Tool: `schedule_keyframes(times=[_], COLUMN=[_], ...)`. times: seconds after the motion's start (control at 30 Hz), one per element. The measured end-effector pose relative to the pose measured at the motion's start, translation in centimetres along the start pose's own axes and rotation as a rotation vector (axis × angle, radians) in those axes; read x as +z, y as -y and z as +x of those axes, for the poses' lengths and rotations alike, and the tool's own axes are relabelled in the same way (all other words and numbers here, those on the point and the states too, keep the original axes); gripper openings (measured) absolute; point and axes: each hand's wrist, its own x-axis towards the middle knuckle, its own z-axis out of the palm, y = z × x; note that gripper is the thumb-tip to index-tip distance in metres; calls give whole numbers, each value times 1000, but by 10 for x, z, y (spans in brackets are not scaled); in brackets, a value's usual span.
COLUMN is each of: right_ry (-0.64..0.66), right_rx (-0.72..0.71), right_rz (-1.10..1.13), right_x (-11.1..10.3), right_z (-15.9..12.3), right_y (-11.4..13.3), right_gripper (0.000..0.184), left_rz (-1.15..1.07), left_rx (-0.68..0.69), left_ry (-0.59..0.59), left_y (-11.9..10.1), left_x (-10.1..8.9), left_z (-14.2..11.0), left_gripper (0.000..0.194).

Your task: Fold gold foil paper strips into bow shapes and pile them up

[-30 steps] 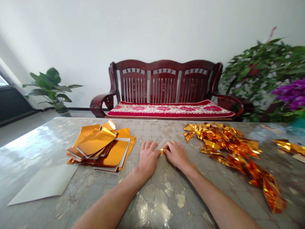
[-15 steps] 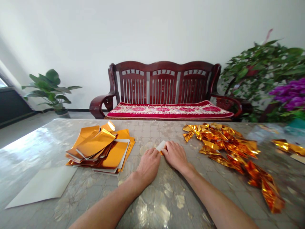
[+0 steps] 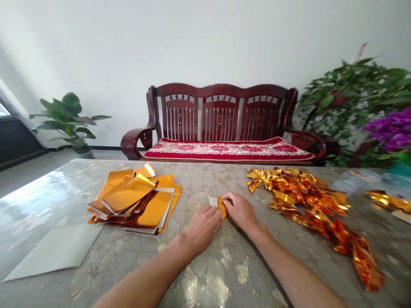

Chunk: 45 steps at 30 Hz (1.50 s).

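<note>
Between my hands lies a small folded piece of gold foil, its white paper backing showing at the upper left end. My right hand presses its fingertips on the piece from the right. My left hand rests on the table, fingertips against the piece's lower left side. To the left stands a loose stack of gold foil sheets, and a white sheet lies beyond it. To the right is a heap of creased gold foil strips.
The hands work on a glossy marble-patterned tabletop. More gold foil lies at the right edge. Past the far edge stand a dark wooden settee with a red cushion, a potted plant and a leafy plant with purple flowers.
The foil piece has turned, and more of its gold face shows instead of white backing. My hands have shifted slightly down the table with it.
</note>
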Motion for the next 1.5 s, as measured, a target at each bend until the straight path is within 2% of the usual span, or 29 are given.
schedule_keyframes(times=[0.1,0.3,0.47,0.6,0.7,0.87,1.0,1.2,1.3,1.5], right_ry=[-54,-1,20,73,103,75,84,144,172,174], right_rx=[89,115,127,168,141,113,157,229,246,255], right_rz=[-70,-189,-152,-92,-103,-121,-101,-34,-31,-9], right_x=[-2,-6,-5,-6,-8,-9,-10,-13,-16,-18], right_z=[3,2,3,3,3,2,3,4,4,2], right_y=[-6,-4,2,4,6,8,9,10,11,13], right_gripper=[15,15,11,16,12,7,7,30,30,16], left_rz=[1,-4,-12,-7,-8,-13,-33,-64,-84,-127], left_rx=[-25,-48,-6,18,28,48,47,11,-15,-54], left_ry=[45,52,41,29,23,3,0,2,-7,-63], left_y=[1,-1,-1,-2,-4,-5,-4,-4,-4,0], left_x=[1,-1,-2,-2,-2,-1,0,-1,0,1], left_z=[2,1,-3,-4,-5,-7,-7,-6,-6,-6], left_gripper=[16,13,12,14,14,12,9,3,10,23])
